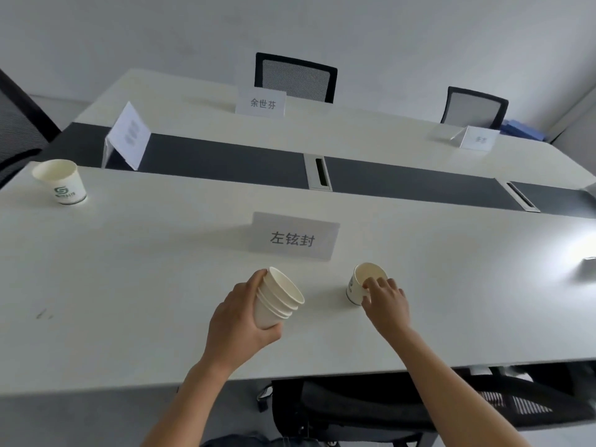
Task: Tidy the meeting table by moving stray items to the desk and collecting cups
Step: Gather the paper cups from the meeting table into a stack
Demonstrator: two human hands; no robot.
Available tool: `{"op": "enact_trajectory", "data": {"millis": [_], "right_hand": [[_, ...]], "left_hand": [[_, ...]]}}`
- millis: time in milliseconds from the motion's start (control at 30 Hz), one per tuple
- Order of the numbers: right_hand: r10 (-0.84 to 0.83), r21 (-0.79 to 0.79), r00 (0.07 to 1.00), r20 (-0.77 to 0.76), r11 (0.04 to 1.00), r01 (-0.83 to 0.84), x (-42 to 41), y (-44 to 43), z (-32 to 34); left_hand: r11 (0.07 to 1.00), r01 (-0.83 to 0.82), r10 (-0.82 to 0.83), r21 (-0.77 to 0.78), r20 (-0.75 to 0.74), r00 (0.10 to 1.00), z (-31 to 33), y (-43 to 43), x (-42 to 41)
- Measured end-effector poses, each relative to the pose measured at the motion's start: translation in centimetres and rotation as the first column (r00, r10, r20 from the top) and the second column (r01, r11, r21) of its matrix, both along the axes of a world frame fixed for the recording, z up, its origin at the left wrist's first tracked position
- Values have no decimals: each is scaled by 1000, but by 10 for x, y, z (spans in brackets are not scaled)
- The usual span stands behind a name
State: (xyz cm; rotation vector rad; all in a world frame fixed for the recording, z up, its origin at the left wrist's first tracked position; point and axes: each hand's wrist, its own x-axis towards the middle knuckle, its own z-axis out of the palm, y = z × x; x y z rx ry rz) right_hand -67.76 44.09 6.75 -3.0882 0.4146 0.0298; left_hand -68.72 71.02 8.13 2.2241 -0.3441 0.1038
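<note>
My left hand (240,321) grips a stack of several nested white paper cups (280,298), tilted with the mouths facing right, just above the white meeting table (145,285). To the right, a single paper cup (359,282) with a green logo stands upright on the table. My right hand (385,296) has its fingertips on that cup's rim and near side. Another logo cup (61,182) stands alone at the far left of the table.
A name card (292,237) stands just behind the cups; three more name cards (261,103) (127,135) (475,138) stand farther back. A dark strip with cable slots (319,172) runs across the middle. Mesh chairs (295,77) stand at the far side, one (419,411) below the near edge.
</note>
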Motion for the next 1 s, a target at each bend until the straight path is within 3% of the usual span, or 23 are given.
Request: {"op": "enact_trajectory", "data": {"millis": [67, 167, 267, 367, 600, 800, 1000], "right_hand": [[16, 43, 999, 42, 999, -18, -7, 4, 9], [-20, 233, 979, 203, 972, -28, -25, 18, 32], [-76, 444, 939, 335, 892, -86, -52, 32, 59], [-114, 559, 912, 393, 817, -139, -84, 38, 82], [-276, 594, 850, 448, 803, -53, -172, 11, 93], [-463, 607, 729, 505, 790, 81, -254, -30, 102], [-617, 667, 637, 463, 715, 208, -355, -79, 100]], "left_hand": [[1000, 18, -18, -12, -3, 1000, 0, -2, 1], [997, 68, -68, -22, -7, 998, 3, -14, 5], [983, 185, -185, -16, -16, 983, 12, -40, 7], [938, 345, -346, 23, 45, 937, 25, -72, 2], [762, 644, -646, 63, 139, 751, 54, -146, -47], [638, 748, -766, 182, 247, 593, 69, -214, -105], [492, 859, -861, 138, 223, 457, 62, -288, -194]]}}
